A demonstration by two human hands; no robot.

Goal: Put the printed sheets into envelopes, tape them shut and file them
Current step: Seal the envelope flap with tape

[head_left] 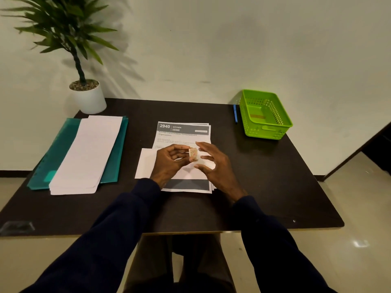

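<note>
A stack of printed sheets (183, 132) headed "2940 KITCHEN" lies in the middle of the dark table (264, 176). A white envelope (146, 163) lies across its lower half, partly hidden by my hands. My left hand (171, 163) pinches a small beige roll of tape (193, 154) between thumb and fingers, just above the envelope. My right hand (213, 166) hovers beside the roll with fingers spread, holding nothing. A pile of white envelopes (88, 153) rests on teal plastic folders (115, 153) at the left.
A green perforated basket (267, 127) stands at the back right, with a blue pen (235, 114) on the table beside it. A potted plant in a white pot (90, 100) occupies the back left corner. The wall runs right behind the table.
</note>
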